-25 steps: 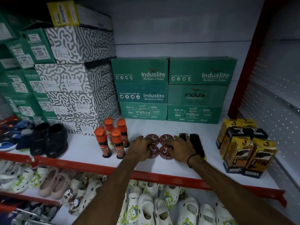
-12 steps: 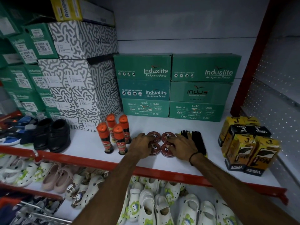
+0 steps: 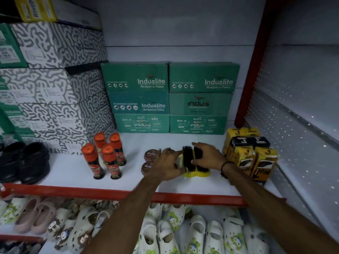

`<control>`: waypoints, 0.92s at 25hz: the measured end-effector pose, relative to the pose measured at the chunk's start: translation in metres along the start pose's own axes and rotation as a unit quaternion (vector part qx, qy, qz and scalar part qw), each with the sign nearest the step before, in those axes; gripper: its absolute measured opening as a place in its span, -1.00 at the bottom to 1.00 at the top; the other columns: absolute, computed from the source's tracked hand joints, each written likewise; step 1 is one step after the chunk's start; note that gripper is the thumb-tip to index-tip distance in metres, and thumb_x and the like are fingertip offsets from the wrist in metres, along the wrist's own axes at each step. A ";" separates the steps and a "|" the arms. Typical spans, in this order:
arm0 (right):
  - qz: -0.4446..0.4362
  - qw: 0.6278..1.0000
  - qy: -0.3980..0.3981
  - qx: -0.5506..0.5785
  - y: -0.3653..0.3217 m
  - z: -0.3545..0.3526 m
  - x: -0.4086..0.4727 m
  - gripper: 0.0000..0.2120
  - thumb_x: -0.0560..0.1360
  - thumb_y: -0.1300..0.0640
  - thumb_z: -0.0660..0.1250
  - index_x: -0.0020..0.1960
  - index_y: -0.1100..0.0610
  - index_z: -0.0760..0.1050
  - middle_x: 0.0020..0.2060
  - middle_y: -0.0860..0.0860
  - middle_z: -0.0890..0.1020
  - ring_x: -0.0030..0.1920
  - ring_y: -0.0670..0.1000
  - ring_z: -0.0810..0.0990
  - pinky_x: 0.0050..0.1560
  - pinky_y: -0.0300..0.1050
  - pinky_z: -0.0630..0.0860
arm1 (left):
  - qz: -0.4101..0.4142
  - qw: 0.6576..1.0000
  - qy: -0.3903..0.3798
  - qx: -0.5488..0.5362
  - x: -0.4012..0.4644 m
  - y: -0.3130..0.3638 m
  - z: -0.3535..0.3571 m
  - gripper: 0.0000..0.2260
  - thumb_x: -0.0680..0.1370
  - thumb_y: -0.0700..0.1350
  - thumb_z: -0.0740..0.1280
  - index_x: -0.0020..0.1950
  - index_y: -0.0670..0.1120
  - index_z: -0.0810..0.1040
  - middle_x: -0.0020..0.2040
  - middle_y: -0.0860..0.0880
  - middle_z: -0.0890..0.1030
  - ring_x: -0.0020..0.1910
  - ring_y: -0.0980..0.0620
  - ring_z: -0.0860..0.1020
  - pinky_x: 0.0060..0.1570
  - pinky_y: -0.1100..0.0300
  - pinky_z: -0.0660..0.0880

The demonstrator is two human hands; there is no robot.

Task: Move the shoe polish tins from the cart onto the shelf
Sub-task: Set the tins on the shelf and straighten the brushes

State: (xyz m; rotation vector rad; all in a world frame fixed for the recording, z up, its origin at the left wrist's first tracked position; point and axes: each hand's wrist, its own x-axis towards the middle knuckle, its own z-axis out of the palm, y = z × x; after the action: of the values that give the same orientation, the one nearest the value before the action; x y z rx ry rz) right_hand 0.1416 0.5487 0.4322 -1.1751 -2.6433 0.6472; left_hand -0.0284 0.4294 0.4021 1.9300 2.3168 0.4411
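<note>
Two round brown shoe polish tins [image 3: 151, 154] [image 3: 146, 167] lie flat on the white shelf [image 3: 128, 182], one behind the other. My left hand [image 3: 165, 166] is just right of them and covers whatever lies beside them. Its fingers press the left side of a pair of black-bristled shoe brushes [image 3: 189, 159] with yellow backs. My right hand [image 3: 206, 155] lies over the right brush and clasps it from the other side. The cart is out of view.
Several orange-capped polish bottles [image 3: 105, 156] stand left of the tins. Yellow and black polish cartons [image 3: 251, 154] crowd the right end. Green shoe boxes [image 3: 170, 98] and patterned boxes [image 3: 55, 79] fill the back, black shoes [image 3: 25, 162] the left. A red rail [image 3: 110, 193] edges the shelf.
Both hands left the group of tins and moved right onto the brushes. The view has drawn closer to the shelf.
</note>
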 end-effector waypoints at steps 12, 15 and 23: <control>-0.032 0.997 -0.029 -0.065 0.025 0.024 -0.021 -0.15 0.43 0.15 0.52 0.61 -0.02 0.20 0.62 0.12 0.18 0.58 0.18 0.27 0.51 0.06 0.34 | 0.005 1.000 -0.026 -0.005 0.008 0.016 0.022 -0.20 0.38 0.15 0.46 0.58 0.07 0.26 0.29 -0.21 0.59 0.41 -0.23 0.39 0.42 -0.10 0.19; -0.041 0.997 -0.027 -0.058 0.026 0.022 -0.021 -0.16 0.42 0.13 0.53 0.60 -0.05 0.22 0.61 0.14 0.21 0.58 0.17 0.27 0.51 0.07 0.35 | 0.009 1.000 -0.024 -0.008 0.005 0.016 0.021 -0.20 0.40 0.14 0.46 0.59 0.06 0.26 0.33 -0.21 0.58 0.43 -0.23 0.39 0.44 -0.10 0.19; -0.039 0.997 -0.019 -0.063 0.025 0.023 -0.024 -0.15 0.42 0.11 0.52 0.61 -0.02 0.21 0.61 0.11 0.22 0.57 0.15 0.29 0.50 0.04 0.34 | 0.017 1.000 -0.019 0.010 -0.002 0.012 0.018 -0.21 0.42 0.15 0.45 0.61 0.11 0.24 0.39 -0.17 0.54 0.52 -0.21 0.29 0.54 -0.21 0.12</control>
State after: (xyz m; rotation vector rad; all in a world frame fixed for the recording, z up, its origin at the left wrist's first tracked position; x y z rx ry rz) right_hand 0.1663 0.5387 0.4012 -1.0944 -2.7817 0.5008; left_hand -0.0116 0.4322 0.3877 1.9721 2.2760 0.3830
